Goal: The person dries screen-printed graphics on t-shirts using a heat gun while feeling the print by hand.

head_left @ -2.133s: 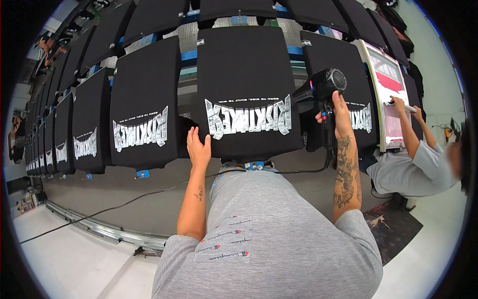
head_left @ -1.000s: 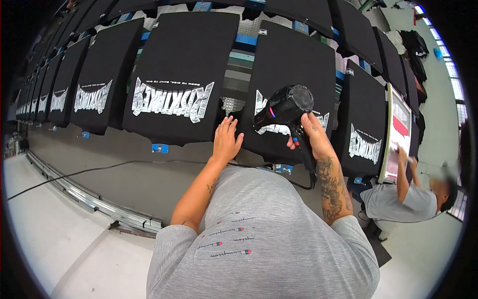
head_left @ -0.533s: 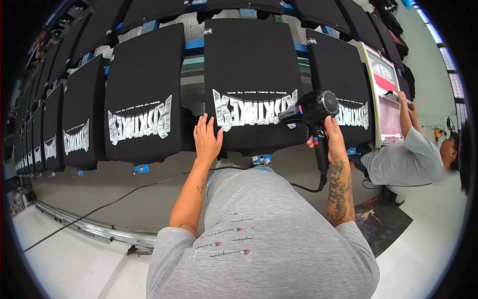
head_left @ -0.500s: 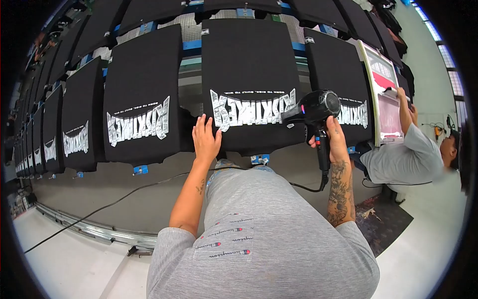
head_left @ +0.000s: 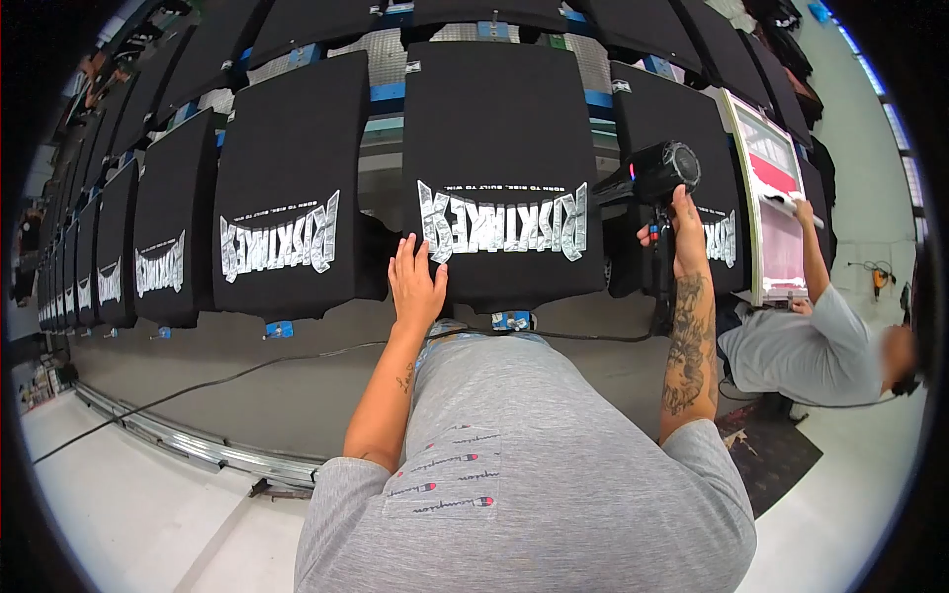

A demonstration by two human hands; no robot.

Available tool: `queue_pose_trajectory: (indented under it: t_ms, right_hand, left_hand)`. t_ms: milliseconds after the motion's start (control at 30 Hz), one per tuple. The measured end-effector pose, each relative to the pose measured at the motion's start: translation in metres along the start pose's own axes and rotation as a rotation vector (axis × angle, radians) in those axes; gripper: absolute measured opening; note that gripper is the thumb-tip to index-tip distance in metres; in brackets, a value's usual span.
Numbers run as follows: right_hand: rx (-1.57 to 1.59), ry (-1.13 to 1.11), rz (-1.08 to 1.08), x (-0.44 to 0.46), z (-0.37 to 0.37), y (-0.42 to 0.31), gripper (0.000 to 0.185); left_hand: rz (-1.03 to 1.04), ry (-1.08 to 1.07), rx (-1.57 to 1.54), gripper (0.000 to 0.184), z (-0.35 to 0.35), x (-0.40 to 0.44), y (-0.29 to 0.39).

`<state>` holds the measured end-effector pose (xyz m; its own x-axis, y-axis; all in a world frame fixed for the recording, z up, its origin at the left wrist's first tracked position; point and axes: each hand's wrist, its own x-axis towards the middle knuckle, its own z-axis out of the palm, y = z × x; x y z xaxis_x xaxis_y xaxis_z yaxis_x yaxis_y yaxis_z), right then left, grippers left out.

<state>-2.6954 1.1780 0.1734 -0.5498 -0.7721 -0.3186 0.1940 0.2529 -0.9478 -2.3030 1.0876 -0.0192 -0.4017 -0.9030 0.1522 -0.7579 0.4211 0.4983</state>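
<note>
My right hand [head_left: 684, 237] is wrapped round the handle of a black hair dryer [head_left: 652, 173]. The dryer's nozzle points left, near the right end of the white print [head_left: 504, 225] on the black shirt [head_left: 499, 119] in front of me. That shirt is stretched over a flat board. My left hand [head_left: 415, 281] lies with fingers stretched out at the shirt's left edge, by the left end of the print. A black cord [head_left: 247, 374] trails across in front of my body to the left.
More boards with black printed shirts [head_left: 282, 158] line up to the left, and another row stands behind. At right, a co-worker [head_left: 811, 341] holds a squeegee in a framed screen [head_left: 771, 212] with pink ink. A metal rail [head_left: 198, 445] runs along the floor at left.
The hair dryer in my right hand has moved right and a little up, uncovering the print's right end. My left hand stays at the shirt's edge. The co-worker's arm has moved slightly lower.
</note>
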Motion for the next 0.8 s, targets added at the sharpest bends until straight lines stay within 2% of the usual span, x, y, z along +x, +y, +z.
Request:
queue_pose_trajectory:
  t_ms: [267,600,800]
  right_hand:
    - [-0.042,-0.082,0.027,0.027,0.036,-0.008,0.060]
    - [0.051,-0.387,0.068,0.020,0.166,-0.003,0.055]
    - [-0.025,-0.539,0.069,0.023,0.237,0.000,0.056]
  left_hand:
    - [-0.074,0.042,0.011,0.052,-0.013,-0.012,-0.023]
    - [-0.076,0.008,-0.025,0.054,-0.027,-0.020,-0.046]
    - [-0.023,-0.018,-0.042,0.055,-0.031,-0.021,-0.047]
